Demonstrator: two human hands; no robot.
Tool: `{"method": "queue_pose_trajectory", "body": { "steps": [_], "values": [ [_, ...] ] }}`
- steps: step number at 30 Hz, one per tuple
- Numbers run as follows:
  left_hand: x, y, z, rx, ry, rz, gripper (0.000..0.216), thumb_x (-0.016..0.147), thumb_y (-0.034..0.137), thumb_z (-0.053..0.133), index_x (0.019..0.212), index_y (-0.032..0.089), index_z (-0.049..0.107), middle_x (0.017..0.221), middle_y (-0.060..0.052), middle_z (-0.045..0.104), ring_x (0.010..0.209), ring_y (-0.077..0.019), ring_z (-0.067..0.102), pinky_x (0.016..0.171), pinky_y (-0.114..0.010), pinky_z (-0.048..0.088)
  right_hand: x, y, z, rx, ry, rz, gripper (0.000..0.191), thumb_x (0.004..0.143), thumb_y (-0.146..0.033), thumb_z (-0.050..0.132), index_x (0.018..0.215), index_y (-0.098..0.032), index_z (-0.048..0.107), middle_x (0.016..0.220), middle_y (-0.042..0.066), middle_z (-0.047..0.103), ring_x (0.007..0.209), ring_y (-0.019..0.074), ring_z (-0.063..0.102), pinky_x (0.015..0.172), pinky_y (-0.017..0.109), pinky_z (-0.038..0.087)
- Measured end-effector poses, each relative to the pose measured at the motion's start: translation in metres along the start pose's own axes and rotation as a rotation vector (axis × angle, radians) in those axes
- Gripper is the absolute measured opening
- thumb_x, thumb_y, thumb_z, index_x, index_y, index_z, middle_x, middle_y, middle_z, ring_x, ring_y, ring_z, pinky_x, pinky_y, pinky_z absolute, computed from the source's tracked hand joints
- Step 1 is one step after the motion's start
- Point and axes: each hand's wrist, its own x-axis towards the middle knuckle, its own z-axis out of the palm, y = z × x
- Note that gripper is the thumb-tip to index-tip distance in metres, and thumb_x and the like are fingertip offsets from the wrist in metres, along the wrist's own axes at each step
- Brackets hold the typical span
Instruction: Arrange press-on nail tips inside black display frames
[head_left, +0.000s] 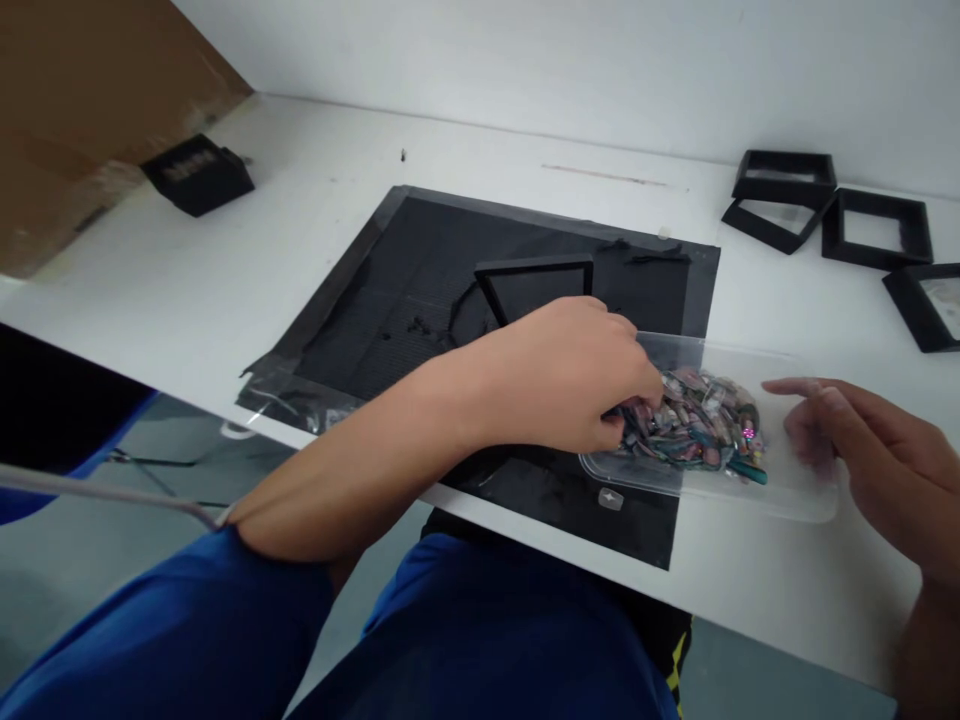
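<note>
A clear plastic tray [795, 495] lies at the table's front edge, holding a heap of several small coloured stones [701, 430]. My left hand [555, 375] reaches across into the tray, its fingers pinched together in the heap; what they hold is hidden. My right hand [862, 460] rests at the tray's right end with fingers stretched out, touching its rim. Just behind my left hand a black square frame [532, 285] lies on a black mat [420, 290].
Several empty black frames [832, 205] lie at the back right of the white table [195, 290]. A small black box [196, 172] and a brown cardboard box [82, 100] sit at the back left. My blue-clad legs are under the table's near edge.
</note>
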Motion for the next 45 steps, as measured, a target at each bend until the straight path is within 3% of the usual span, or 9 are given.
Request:
{"method": "queue_pose_trajectory", "body": {
  "steps": [4, 12, 20, 28, 36, 42, 45],
  "values": [
    [0.0, 0.002, 0.0, 0.016, -0.076, -0.065, 0.025, 0.08, 0.016, 0.061, 0.097, 0.028, 0.075, 0.087, 0.001, 0.076, 0.089, -0.0177, 0.065, 0.08, -0.033, 0.039, -0.001, 0.0, -0.002, -0.085, 0.019, 0.023, 0.054, 0.088, -0.076, 0.044, 0.114, -0.037, 0.072, 0.074, 0.002, 0.06, 0.068, 0.0168, 0.057, 0.053, 0.028, 0.046],
    [0.004, 0.001, 0.006, -0.028, -0.041, -0.062, 0.025, 0.078, 0.013, 0.061, 0.088, 0.028, 0.077, 0.085, 0.004, 0.077, 0.092, -0.0154, 0.066, 0.08, -0.033, 0.036, -0.004, 0.005, -0.004, -0.144, 0.024, -0.003, 0.054, 0.087, -0.074, 0.045, 0.115, -0.037, 0.072, 0.081, 0.004, 0.066, 0.071, 0.0201, 0.062, 0.053, 0.029, 0.052],
    [0.005, -0.002, 0.001, -0.092, -0.008, -0.036, 0.032, 0.079, 0.015, 0.057, 0.102, 0.028, 0.076, 0.101, 0.004, 0.077, 0.094, -0.0154, 0.066, 0.085, -0.032, 0.039, -0.005, 0.004, -0.004, -0.113, 0.003, 0.076, 0.057, 0.082, -0.079, 0.05, 0.115, -0.037, 0.072, 0.086, 0.004, 0.071, 0.071, 0.0202, 0.065, 0.053, 0.026, 0.056],
    [0.006, -0.006, 0.006, -0.132, 0.1, 0.035, 0.021, 0.077, 0.017, 0.059, 0.081, 0.027, 0.077, 0.092, 0.005, 0.075, 0.086, -0.014, 0.066, 0.083, -0.031, 0.041, -0.003, 0.005, -0.005, -0.079, -0.032, 0.077, 0.057, 0.082, -0.078, 0.053, 0.117, -0.037, 0.071, 0.085, 0.003, 0.069, 0.072, 0.0186, 0.064, 0.054, 0.024, 0.055],
    [-0.004, -0.011, 0.01, -0.281, 0.306, 0.235, 0.024, 0.085, 0.011, 0.056, 0.093, 0.023, 0.076, 0.105, 0.0, 0.075, 0.095, -0.0136, 0.068, 0.089, -0.028, 0.049, -0.002, 0.009, -0.004, -0.071, -0.016, 0.032, 0.056, 0.084, -0.074, 0.053, 0.118, -0.033, 0.072, 0.08, 0.002, 0.068, 0.071, 0.0174, 0.063, 0.053, 0.024, 0.052],
    [-0.021, -0.013, 0.012, -0.426, 0.542, 0.347, 0.018, 0.084, 0.008, 0.055, 0.088, 0.019, 0.07, 0.093, -0.004, 0.073, 0.087, -0.0105, 0.067, 0.082, -0.024, 0.055, 0.001, 0.01, -0.007, -0.032, 0.103, 0.031, 0.05, 0.085, -0.068, 0.059, 0.112, -0.029, 0.075, 0.07, 0.003, 0.064, 0.063, 0.0139, 0.058, 0.053, 0.024, 0.047],
    [-0.032, -0.014, 0.008, -0.438, 0.573, 0.328, 0.015, 0.08, 0.008, 0.057, 0.084, 0.018, 0.067, 0.087, -0.004, 0.07, 0.078, -0.0095, 0.064, 0.078, -0.023, 0.056, 0.004, 0.019, -0.012, -0.018, 0.198, -0.025, 0.042, 0.086, -0.058, 0.065, 0.112, -0.026, 0.076, 0.065, 0.003, 0.061, 0.058, 0.0133, 0.056, 0.051, 0.027, 0.043]
  ]
}}
